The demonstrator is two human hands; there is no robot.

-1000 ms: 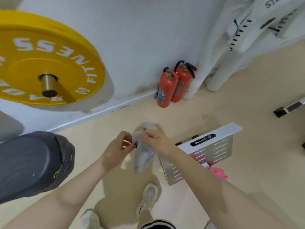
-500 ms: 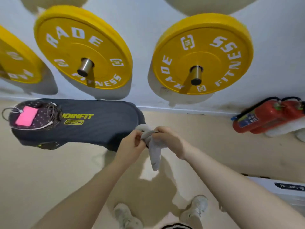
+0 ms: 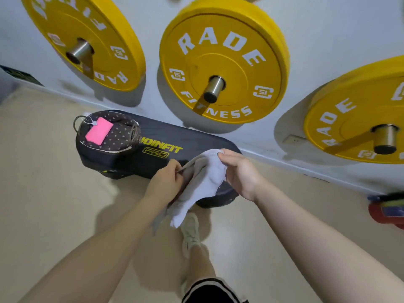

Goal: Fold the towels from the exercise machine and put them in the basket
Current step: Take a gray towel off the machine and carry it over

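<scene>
Hands now spread apart, left hand [image 3: 166,182] pinching grey towel [image 3: 201,184], right hand [image 3: 238,171] pinching its corner

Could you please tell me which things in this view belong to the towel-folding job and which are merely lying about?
Part of the job:
- grey towel, held between the left hand and the right hand
- dotted basket on the bench, with a pink towel inside

Just lying about:
- black bench pad
- yellow weight plates on the wall
- red fire extinguisher
</scene>
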